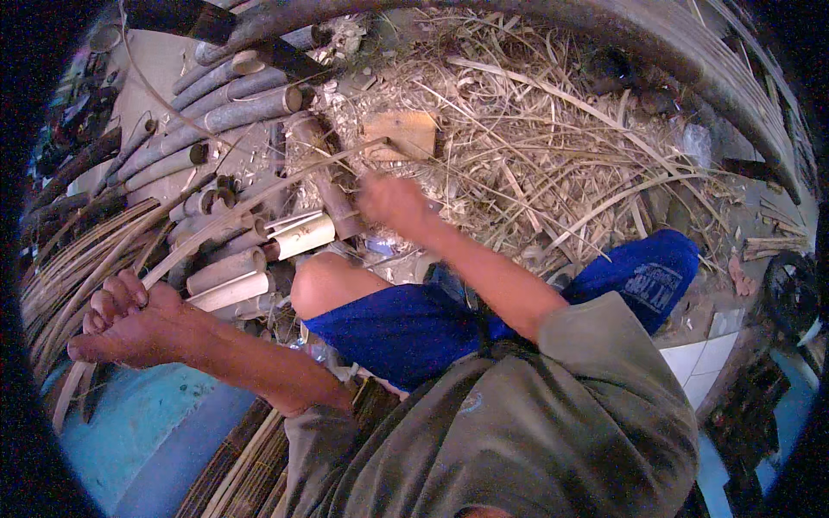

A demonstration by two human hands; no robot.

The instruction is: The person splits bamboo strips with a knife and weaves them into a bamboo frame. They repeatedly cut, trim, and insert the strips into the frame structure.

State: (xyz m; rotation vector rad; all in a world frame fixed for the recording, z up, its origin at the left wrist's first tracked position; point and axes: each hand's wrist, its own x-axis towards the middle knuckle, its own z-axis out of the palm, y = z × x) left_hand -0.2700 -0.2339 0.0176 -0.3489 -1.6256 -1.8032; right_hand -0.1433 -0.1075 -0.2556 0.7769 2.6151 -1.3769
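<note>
The left hand (pixel 129 324) is closed round a long thin bamboo strip (pixel 250 203), which arcs up to the right hand (pixel 393 203). That hand is blurred, so I cannot tell its fingers' hold. Cut bamboo tubes (pixel 229 272) lie beyond the knee; farther off, shavings (pixel 535 138) cover the ground, so much splitting looks done.
</note>
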